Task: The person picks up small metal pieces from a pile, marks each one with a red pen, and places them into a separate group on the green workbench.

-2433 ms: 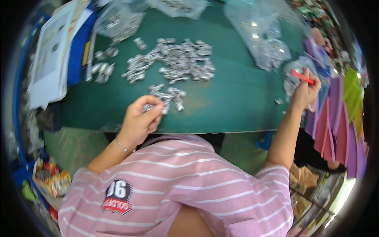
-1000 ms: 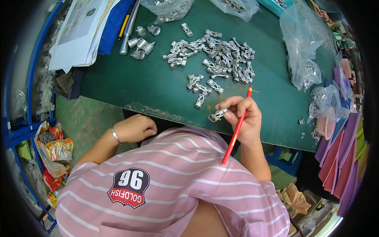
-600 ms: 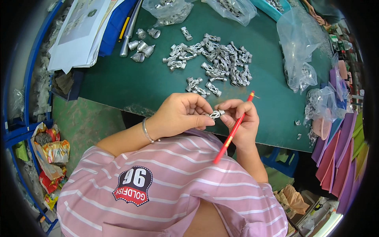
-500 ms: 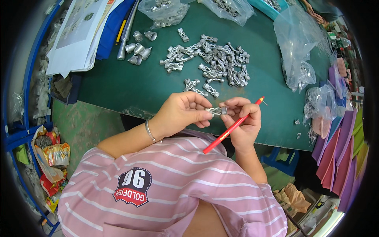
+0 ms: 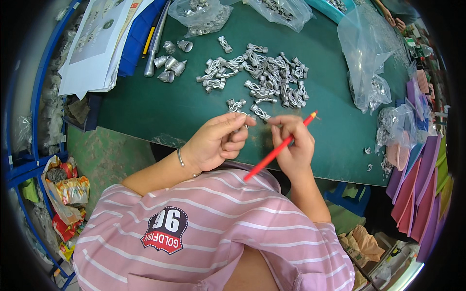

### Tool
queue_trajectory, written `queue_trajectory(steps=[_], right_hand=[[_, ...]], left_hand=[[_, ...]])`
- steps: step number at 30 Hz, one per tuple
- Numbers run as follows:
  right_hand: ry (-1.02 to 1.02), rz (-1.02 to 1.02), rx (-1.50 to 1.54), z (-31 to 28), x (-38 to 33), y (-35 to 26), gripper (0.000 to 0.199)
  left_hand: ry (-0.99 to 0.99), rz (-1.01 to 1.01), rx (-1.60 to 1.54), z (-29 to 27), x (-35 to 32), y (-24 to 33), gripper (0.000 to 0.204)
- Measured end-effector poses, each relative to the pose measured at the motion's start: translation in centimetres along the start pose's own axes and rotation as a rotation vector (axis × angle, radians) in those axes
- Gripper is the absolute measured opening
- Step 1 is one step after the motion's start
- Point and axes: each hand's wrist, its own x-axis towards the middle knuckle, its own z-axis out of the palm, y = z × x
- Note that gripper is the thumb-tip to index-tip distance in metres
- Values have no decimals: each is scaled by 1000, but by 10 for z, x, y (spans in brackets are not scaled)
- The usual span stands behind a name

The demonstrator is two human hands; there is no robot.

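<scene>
My left hand (image 5: 219, 140) is closed, thumb against fingers, around a small twisted metal piece with ribbed ends; only a sliver of grey shows at the fingertips. In my right hand (image 5: 295, 148) a red pencil (image 5: 272, 156) lies slanted, its tip pointing up and right. The right fingertips are beside a loose twisted metal piece (image 5: 259, 112) at the near edge of the pile, and I cannot tell whether they touch it. A heap of the same metal pieces (image 5: 276, 75) spreads over the green table (image 5: 160, 109) beyond both hands.
Several bell-shaped metal caps (image 5: 171, 63), a tapered metal rod (image 5: 156, 41) and papers (image 5: 90, 48) lie at the left. Clear bags of metal parts (image 5: 206, 19) stand at the back, and another bag (image 5: 364, 63) is at the right. Coloured sheets (image 5: 417, 189) hang beside the table.
My hands have moved apart; the metal piece held between them is now mostly hidden in the left fingers. The right hand has shifted slightly left with the pencil, its fingertips nearer the pile.
</scene>
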Motion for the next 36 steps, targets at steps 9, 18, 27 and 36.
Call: queue_trajectory(steps=[9, 18, 27, 36], right_hand=[[-36, 281, 205, 3, 4, 13, 24], [-143, 276, 872, 11, -14, 4, 28], [104, 150, 568, 4, -10, -11, 36], [47, -130, 411, 6, -4, -22, 32]], left_hand=[[271, 274, 420, 10, -2, -2, 18], [132, 695, 1046, 18, -1, -8, 14], [242, 506, 774, 15, -4, -10, 22], [157, 215, 413, 13, -1, -8, 26]])
